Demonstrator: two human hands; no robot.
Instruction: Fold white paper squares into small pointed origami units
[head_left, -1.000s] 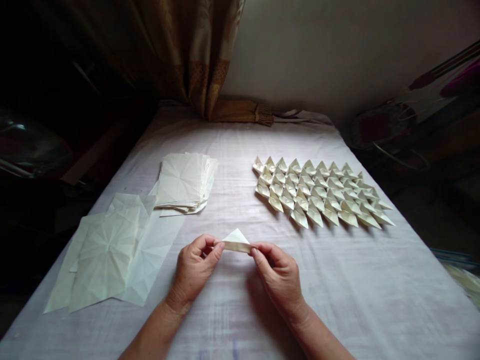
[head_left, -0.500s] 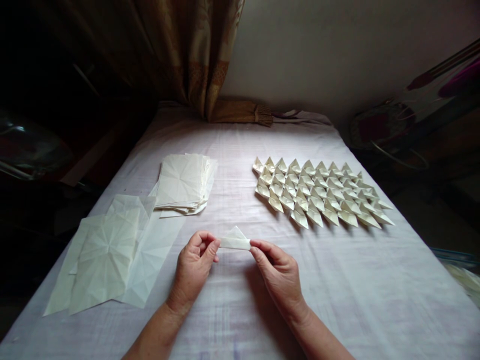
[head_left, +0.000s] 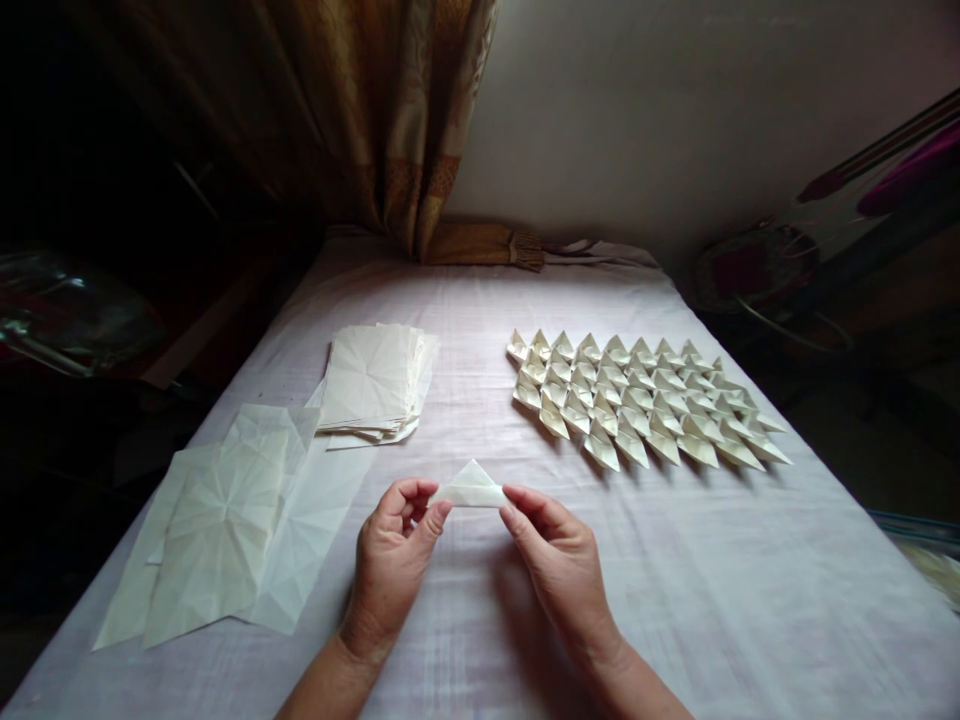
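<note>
Between my two hands is a small folded paper boat [head_left: 472, 485], pale, with a pointed peak on top and a flat band below. My left hand [head_left: 396, 560] pinches its left end between thumb and fingers. At its right end, my right hand [head_left: 559, 555] grips it the same way. Ahead on the right stand rows of similar folded paper boats [head_left: 634, 400], packed close together. A stack of creased paper sheets [head_left: 371, 375] lies ahead on the left. Nearer to me, several loose creased sheets [head_left: 225, 515] overlap beside my left hand.
A pale cloth [head_left: 465, 620] covers the table. A brown patterned curtain [head_left: 420, 130] hangs at the far edge, its fringed end lying on the cloth. Dark clutter stands beyond both sides, including a clear, shiny object [head_left: 75, 310] at left.
The paper boat's peak shows more fully, and my left thumb has slid slightly inward along its band. Both hands keep hold of it. The whole view has shifted a little.
</note>
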